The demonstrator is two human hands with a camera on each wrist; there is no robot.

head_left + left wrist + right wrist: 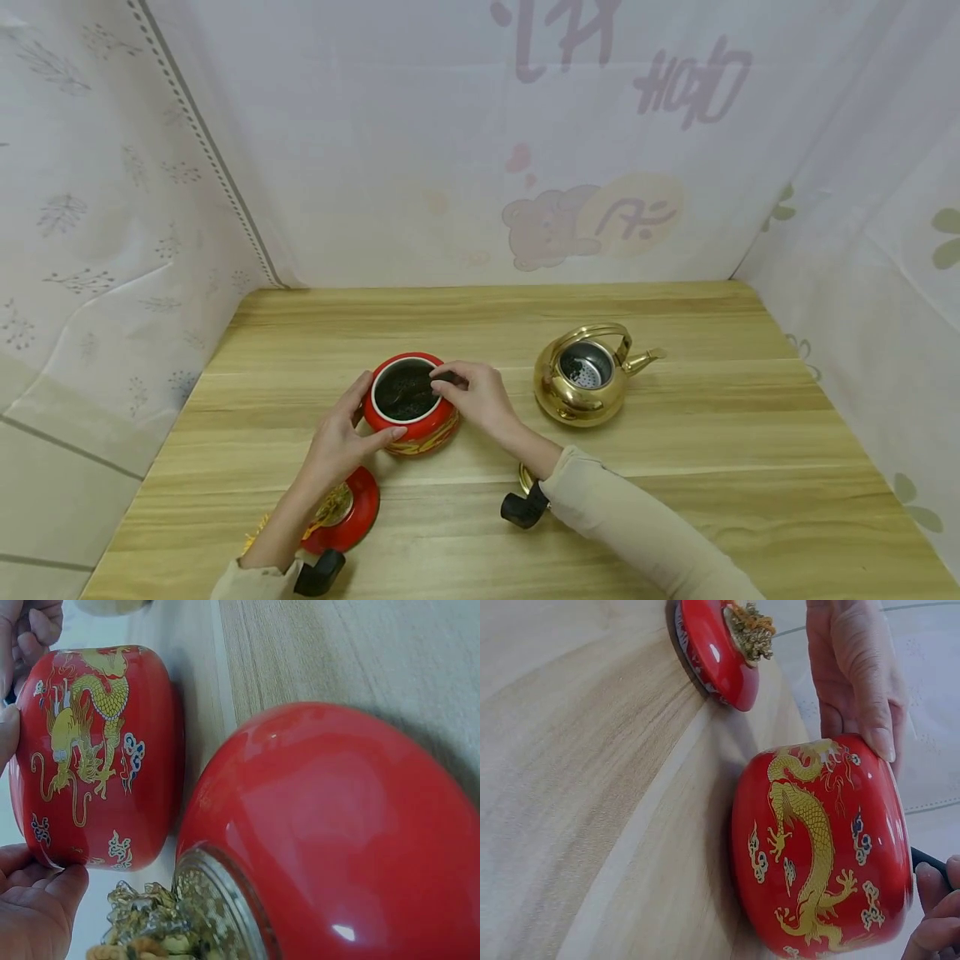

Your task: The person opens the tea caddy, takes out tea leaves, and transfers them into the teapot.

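A red jar with a gold dragon stands on the table, filled with dark, loose tea leaves. My left hand grips the jar from the left, thumb at the near rim and fingers along the far side. Over the jar's right rim, my right hand pinches a slim black handle between thumb and fingers. The other end of this utensil dips into the jar, so I cannot tell its kind. To the right stands a gold teapot, uncovered, with dark leaves in its metal strainer.
The jar's red lid, with an ornate gold knob, lies partly under my left forearm. A small gold lid shows beside my right sleeve, mostly hidden. The teapot's spout points right. Printed cloth hangs behind the wooden table.
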